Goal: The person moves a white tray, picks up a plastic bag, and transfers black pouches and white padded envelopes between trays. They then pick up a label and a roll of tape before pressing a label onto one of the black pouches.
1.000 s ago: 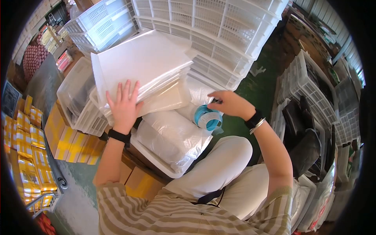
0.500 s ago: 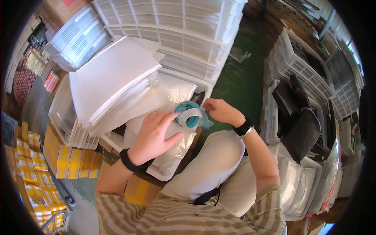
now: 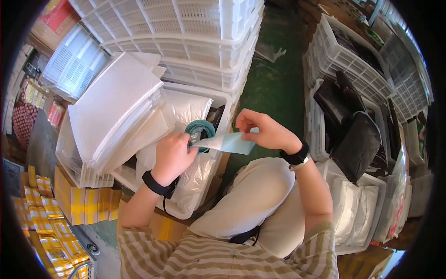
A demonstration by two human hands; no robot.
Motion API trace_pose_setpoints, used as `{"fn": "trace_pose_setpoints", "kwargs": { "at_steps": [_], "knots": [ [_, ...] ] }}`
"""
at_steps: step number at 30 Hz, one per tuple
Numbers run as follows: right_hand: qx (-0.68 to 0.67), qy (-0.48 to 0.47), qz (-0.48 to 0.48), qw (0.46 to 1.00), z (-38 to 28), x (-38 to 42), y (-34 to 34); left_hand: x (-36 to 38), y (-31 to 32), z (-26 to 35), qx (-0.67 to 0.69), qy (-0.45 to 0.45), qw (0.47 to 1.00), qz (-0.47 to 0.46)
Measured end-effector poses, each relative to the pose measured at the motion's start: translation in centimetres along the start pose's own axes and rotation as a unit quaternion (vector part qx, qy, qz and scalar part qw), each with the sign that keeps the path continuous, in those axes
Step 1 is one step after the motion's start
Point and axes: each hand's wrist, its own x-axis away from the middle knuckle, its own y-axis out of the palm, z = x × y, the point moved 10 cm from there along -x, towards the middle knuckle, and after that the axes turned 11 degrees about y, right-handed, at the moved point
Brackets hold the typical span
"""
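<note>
A teal roll of labels (image 3: 200,125) sits over the white crate, just beyond my left hand. My left hand (image 3: 174,156) is closed, its thumb and fingers pinching the roll's near edge where the strip leaves it. From there a pale blue and white label strip (image 3: 232,143) stretches to the right. Its free end is pinched between the thumb and fingers of my right hand (image 3: 269,132). Beneath the roll, silvery padded mailers (image 3: 188,106) lie in the white crate (image 3: 188,211).
White packing sheets (image 3: 116,104) are piled at the left. Tall white crates (image 3: 195,51) stand behind. Black bags (image 3: 355,144) fill crates on the right, above wrapped packs (image 3: 353,209). Yellow-taped boxes (image 3: 86,200) sit at lower left. A green floor (image 3: 274,83) runs between the stacks.
My left hand has closed from spread fingers onto the roll. The right hand has drawn out a longer stretch of strip, now held taut. The view has shifted slightly.
</note>
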Motion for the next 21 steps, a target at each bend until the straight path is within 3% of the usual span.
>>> {"fn": "trace_pose_setpoints", "kwargs": {
  "at_steps": [2, 4, 7, 9, 10, 15, 21],
  "knots": [
    [0.012, 0.005, 0.003, 1.0, 0.2, 0.6, -0.4, 0.3, 0.6, 0.6, 0.008, 0.029, 0.999, -0.021],
    [0.027, 0.012, 0.011, 1.0, 0.5, 1.1, -0.9, 0.3, -0.5, 2.3, -0.049, 0.073, 0.996, 0.034],
    [0.171, 0.005, 0.12, 0.978, 0.0, 1.5, -1.9, 0.3, -2.6, 5.2, -0.118, 0.14, 0.975, 0.121],
    [0.117, -0.112, 0.147, 0.976, -2.8, 1.4, -1.1, 0.3, -3.3, 6.1, -0.125, 0.154, 0.969, 0.149],
    [0.089, -0.169, 0.159, 0.969, -4.2, 1.6, -0.7, 0.2, -3.3, 6.2, -0.119, 0.154, 0.969, 0.153],
    [0.107, -0.189, 0.089, 0.972, -5.9, 0.8, 2.9, 0.0, -4.0, 6.0, -0.065, 0.138, 0.971, 0.182],
    [0.113, -0.272, 0.162, 0.942, -6.0, 1.2, 3.1, -0.2, -3.8, 5.0, 0.005, 0.127, 0.975, 0.184]
  ]
}}
